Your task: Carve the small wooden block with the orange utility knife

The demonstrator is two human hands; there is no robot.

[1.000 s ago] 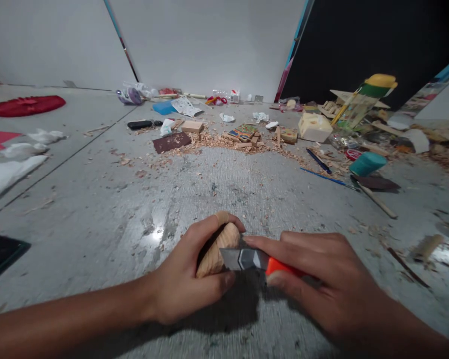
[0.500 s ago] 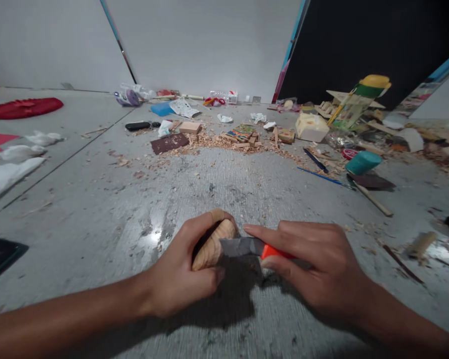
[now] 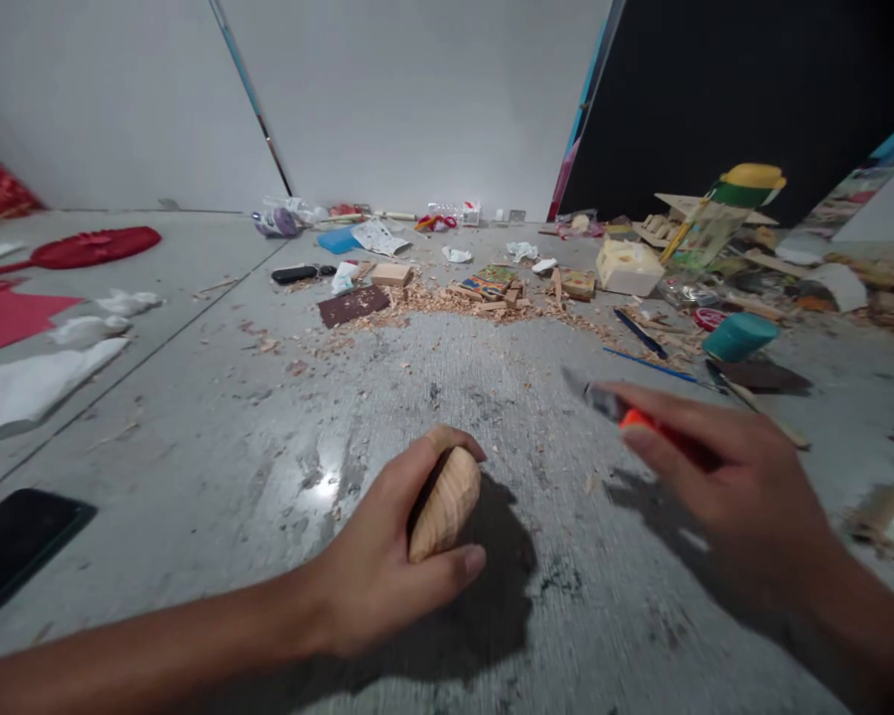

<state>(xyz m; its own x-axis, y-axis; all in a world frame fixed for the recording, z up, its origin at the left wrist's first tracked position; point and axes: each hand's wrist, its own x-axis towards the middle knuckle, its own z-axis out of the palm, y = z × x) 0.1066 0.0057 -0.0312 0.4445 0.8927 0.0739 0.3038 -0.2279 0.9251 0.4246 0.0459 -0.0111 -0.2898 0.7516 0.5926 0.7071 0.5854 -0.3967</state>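
Observation:
A rounded, carved piece of wood [image 3: 448, 504] with visible grain is gripped in my left hand [image 3: 387, 546]; its far side is hidden by my palm and fingers. A bandage-like strip wraps one finger of that hand. To the right, my right hand [image 3: 737, 487] is closed around the orange handle of a knife [image 3: 609, 402], slightly blurred. Its blade points up and to the left, apart from the wood. Both hands are raised over the grey floor [image 3: 484, 636], casting shadows on it.
Wood shavings [image 3: 447, 300] and small wood offcuts lie ahead. At the right are a teal object [image 3: 740, 338], a blue thin brush [image 3: 652, 365] and a yellow-lidded container [image 3: 749, 199]. A black phone [image 3: 22, 546] and white cloth [image 3: 45, 387] lie at left.
My right hand has pulled the knife away from the wood, to the right and upward. My left hand keeps hold of the wood, and the view has shifted slightly.

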